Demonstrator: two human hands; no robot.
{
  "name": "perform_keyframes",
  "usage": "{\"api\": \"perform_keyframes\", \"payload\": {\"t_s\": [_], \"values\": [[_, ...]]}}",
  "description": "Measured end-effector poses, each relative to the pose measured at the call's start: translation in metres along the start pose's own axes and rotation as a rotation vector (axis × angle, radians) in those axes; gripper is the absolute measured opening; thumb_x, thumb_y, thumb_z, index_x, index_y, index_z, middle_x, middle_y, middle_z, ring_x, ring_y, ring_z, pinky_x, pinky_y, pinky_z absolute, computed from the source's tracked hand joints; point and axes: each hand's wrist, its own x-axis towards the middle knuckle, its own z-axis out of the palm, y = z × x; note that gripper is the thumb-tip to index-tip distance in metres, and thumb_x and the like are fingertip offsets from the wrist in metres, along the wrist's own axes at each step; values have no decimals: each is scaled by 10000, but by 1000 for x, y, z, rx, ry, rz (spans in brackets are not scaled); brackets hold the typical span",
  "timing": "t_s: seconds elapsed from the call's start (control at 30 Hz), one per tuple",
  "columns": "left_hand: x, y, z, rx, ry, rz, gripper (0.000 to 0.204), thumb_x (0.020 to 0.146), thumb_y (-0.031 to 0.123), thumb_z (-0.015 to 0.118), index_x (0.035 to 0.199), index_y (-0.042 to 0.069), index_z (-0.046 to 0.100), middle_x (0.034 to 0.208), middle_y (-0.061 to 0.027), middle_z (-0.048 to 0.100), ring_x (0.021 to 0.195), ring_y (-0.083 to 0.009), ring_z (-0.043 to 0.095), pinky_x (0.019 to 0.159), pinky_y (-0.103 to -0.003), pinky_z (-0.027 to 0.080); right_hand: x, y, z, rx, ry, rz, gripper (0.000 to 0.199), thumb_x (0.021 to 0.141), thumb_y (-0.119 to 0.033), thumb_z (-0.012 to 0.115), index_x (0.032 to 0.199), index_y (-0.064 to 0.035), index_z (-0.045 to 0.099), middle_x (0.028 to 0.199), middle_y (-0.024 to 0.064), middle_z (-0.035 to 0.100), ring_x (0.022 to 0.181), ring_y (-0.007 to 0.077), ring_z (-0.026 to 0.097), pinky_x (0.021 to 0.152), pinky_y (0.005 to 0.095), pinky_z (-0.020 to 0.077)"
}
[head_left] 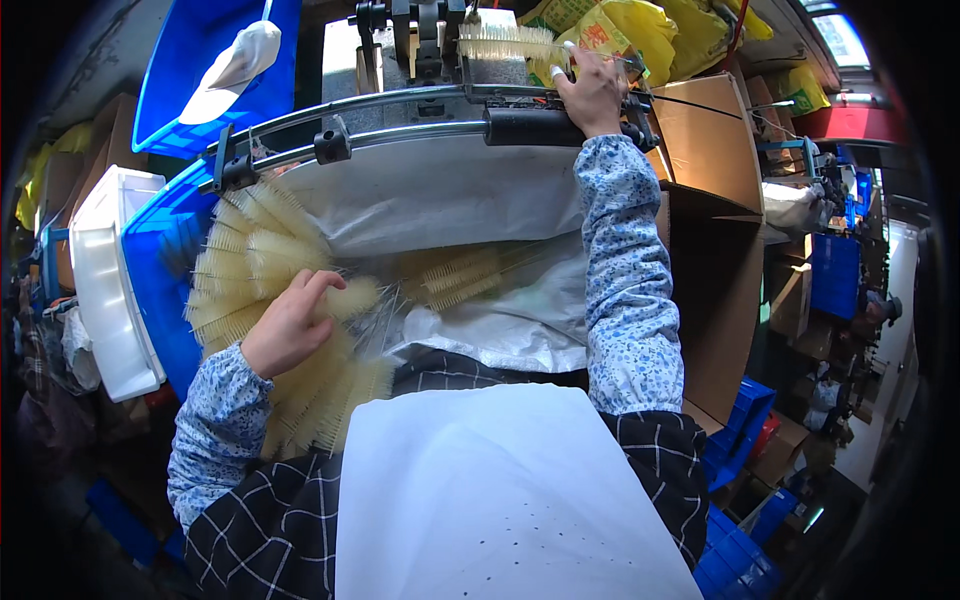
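My left hand [288, 326] is hovering or resting with curled fingers over the brush pile [255, 265]; I cannot tell whether it is pinching any wire stem. The pale bristle brushes are overlapping too closely for me to count, with thin wires pointing inward to my hand. My right hand [592, 88] is reaching up to one brush [508, 42] lying across the machine [428, 45], its bent fingers meeting the brush's right end; how firmly they are closing I cannot tell. Two sleeves with blue flowers are covering my forearms.

Between my arms, a few more brushes [460, 278] are lying near a white sheet [500, 335]. Two metal rods [415, 131] are running across in front of the machine. Farther out, one cardboard box [705, 140] is standing at right, while one white bin [105, 280] and two blue bins [165, 105] are standing at left. Several yellow bags [645, 30] are lying behind.
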Motion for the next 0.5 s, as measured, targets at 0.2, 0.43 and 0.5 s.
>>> {"api": "perform_keyframes", "payload": {"t_s": [0.2, 0.43, 0.5], "values": [[-24, 45, -45, -148, 96, -58, 329, 706, -10, 567, 1021, 59, 501, 897, -74, 458, 806, -191, 477, 707, -278, 405, 1, -7, 14, 183, 5, 35, 371, 764, -271, 582, 1099, -111, 584, 1055, 82, 592, 982, 260, 553, 811, 436, 379], [-69, 58, -67, -250, 313, 12, 353, 698, -39, 567, 1036, 31, 492, 946, -57, 444, 875, -161, 442, 801, -244, 354, 2, -33, 13, 211, 23, 14, 345, 739, -216, 575, 1062, -97, 600, 1013, 85, 599, 939, 262, 568, 780, 432, 389], [-78, 57, -69, -316, 337, 19, 375, 694, -47, 550, 1056, 5, 468, 984, -70, 428, 942, -170, 423, 893, -245, 304, 2, -36, 11, 202, 22, 14, 338, 736, -210, 576, 1052, -94, 604, 1003, 84, 601, 931, 261, 571, 773, 432, 390]]}}
